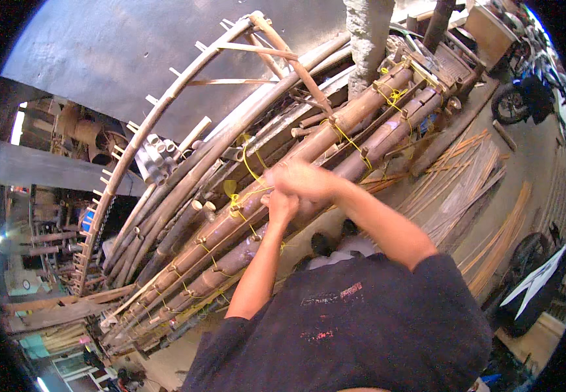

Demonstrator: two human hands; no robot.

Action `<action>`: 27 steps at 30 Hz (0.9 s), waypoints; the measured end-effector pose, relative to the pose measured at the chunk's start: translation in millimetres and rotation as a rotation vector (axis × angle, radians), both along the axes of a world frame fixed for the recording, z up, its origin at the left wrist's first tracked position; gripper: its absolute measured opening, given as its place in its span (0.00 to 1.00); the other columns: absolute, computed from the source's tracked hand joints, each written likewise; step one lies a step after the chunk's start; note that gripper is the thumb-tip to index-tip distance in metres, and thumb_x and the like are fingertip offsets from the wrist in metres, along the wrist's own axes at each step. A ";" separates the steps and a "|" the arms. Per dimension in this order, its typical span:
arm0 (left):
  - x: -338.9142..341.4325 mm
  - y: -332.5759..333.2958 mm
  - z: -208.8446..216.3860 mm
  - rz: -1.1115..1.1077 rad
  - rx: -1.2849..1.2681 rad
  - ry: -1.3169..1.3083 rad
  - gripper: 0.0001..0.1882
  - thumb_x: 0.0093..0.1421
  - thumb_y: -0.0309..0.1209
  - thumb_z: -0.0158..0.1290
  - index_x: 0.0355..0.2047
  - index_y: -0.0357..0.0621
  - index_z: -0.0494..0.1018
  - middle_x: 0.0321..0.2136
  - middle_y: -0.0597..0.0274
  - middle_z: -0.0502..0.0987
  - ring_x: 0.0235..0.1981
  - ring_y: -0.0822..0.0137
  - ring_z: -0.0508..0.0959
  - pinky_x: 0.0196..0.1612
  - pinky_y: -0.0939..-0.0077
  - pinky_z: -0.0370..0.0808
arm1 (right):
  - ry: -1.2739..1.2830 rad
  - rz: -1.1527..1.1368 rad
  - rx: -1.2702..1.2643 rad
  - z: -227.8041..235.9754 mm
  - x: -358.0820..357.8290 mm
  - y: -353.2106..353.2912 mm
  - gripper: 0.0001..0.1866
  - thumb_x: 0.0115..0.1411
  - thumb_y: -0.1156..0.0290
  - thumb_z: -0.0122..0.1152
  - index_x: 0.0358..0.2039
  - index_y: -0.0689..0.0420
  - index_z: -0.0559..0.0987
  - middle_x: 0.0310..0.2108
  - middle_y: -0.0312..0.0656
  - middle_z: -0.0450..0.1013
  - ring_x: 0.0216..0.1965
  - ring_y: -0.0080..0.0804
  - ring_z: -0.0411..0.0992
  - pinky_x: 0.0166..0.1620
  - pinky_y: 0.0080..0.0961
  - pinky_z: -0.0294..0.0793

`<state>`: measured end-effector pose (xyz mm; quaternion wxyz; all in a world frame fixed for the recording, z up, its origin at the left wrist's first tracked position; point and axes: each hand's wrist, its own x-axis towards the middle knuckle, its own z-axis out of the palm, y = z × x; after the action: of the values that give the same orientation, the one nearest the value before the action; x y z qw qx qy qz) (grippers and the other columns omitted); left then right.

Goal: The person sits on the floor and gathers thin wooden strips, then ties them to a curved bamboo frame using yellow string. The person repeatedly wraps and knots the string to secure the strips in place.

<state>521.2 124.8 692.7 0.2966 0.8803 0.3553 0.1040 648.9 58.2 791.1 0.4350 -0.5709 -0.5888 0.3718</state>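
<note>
My right hand (301, 181) is closed and smeared by motion, crossing over the upper of two thick bamboo poles (238, 230). A yellow cord (251, 168) runs into its fingers. Just below it, my left hand (281, 208) is curled closed against the same pole; what it grips is hidden. The two hands touch or overlap. More yellow cord is wound around the poles at short wooden pegs (201, 241), with a loose bunch of cord (232, 193) left of my hands. Farther up, a yellow tangle (395, 97) sits between the poles.
A curved bamboo frame with pegs (140, 136) stands behind, beside stacked long poles (155, 215) along the grey wall (165, 46). A concrete post (366, 46) rises behind the far end. Bamboo strips (459, 183) lie on the right floor, near motorbikes (524, 101).
</note>
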 end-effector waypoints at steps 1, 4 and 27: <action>-0.8 -3.4 1.9 0.027 0.031 0.046 0.16 0.66 0.40 0.41 0.40 0.47 0.76 0.33 0.45 0.79 0.38 0.46 0.79 0.51 0.40 0.57 | 0.013 0.115 0.059 9.9 -16.4 -37.9 0.23 0.66 0.58 0.45 0.22 0.65 0.73 0.18 0.53 0.69 0.23 0.47 0.69 0.34 0.42 0.69; 6.4 -9.1 -0.1 -0.006 0.158 -0.014 0.14 0.66 0.39 0.42 0.39 0.48 0.76 0.28 0.51 0.80 0.34 0.49 0.79 0.49 0.41 0.57 | -0.270 0.057 -0.217 -63.5 -55.4 -113.7 0.21 0.64 0.60 0.47 0.22 0.62 0.78 0.22 0.57 0.73 0.29 0.60 0.72 0.43 0.46 0.71; -146.2 128.5 33.6 -0.167 0.016 0.059 0.18 0.62 0.36 0.46 0.45 0.37 0.74 0.42 0.37 0.76 0.47 0.41 0.75 0.52 0.54 0.70 | 1.828 -0.606 -0.363 -170.4 -255.0 -109.0 0.22 0.63 0.57 0.56 0.46 0.64 0.73 0.38 0.46 0.73 0.39 0.39 0.73 0.48 0.39 0.75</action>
<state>375.0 253.3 726.2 0.2867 0.9118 0.2886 0.0559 393.9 -50.8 620.6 0.7061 -0.2480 0.2130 0.6281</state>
